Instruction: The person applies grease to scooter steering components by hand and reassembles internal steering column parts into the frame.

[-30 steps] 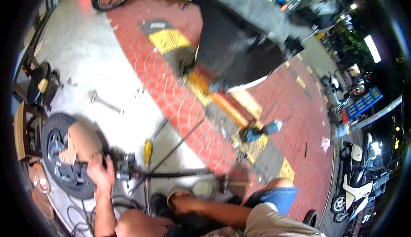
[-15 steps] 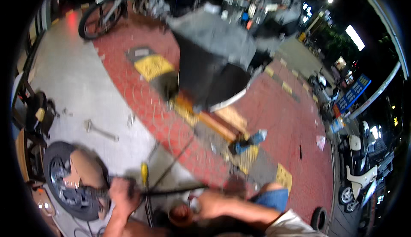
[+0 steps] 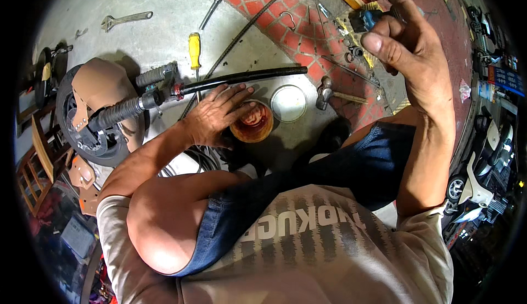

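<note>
My left hand point(image 3: 217, 114) rests with spread fingers beside a round tin of orange-red grease point(image 3: 262, 129), overlapping its upper left side, just below the black fork tube point(image 3: 252, 74). My right hand point(image 3: 411, 62) is raised at upper right, index finger stretched out, other fingers partly curled, with a red smear at the tip. A blue-and-black object point(image 3: 365, 21) lies behind it. A pale round lid point(image 3: 289, 103) is right of the tin. The fork joins a scooter wheel point(image 3: 77, 134) with beige fender point(image 3: 101, 84) at left.
A hammer point(image 3: 325, 93), yellow screwdriver point(image 3: 194, 50), adjustable wrench point(image 3: 123, 20), rods and rings lie on the concrete and red paving. A wooden chair point(image 3: 38, 169) stands at left. Parked scooters point(image 3: 477, 186) line the right. My knees and feet frame the lower middle.
The view has swung down toward my lap and the tools. My right hand has risen from low centre to upper right. My left hand has moved rightward to the tin.
</note>
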A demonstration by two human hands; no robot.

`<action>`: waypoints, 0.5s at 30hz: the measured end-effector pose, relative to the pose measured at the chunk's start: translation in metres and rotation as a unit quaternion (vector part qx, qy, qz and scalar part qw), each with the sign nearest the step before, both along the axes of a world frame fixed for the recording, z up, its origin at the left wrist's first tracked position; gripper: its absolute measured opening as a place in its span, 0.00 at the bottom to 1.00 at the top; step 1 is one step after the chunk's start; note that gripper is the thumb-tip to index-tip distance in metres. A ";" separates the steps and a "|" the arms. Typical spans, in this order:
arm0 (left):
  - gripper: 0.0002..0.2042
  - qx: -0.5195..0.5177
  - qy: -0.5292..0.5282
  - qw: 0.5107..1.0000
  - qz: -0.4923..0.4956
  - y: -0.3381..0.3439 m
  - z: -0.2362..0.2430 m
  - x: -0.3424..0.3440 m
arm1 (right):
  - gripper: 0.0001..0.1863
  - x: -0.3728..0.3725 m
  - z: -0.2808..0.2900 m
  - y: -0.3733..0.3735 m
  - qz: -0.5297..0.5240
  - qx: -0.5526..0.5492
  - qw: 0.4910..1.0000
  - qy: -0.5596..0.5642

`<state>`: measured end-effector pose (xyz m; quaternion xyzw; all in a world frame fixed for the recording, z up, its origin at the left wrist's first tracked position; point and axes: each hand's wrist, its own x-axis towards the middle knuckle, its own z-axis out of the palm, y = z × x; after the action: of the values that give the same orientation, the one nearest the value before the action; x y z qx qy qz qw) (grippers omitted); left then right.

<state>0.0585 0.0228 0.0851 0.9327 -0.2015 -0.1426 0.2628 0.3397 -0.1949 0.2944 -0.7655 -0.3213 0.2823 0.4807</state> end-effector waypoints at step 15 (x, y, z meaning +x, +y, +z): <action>0.59 -0.084 0.084 0.988 0.100 -0.020 0.059 0.083 | 0.50 0.005 -0.004 0.019 -0.064 -0.018 0.979 0.193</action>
<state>0.1419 0.0025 0.1439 0.9075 -0.0956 -0.1757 0.3693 0.3444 -0.1762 0.2903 -0.7241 -0.1679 0.3992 0.5367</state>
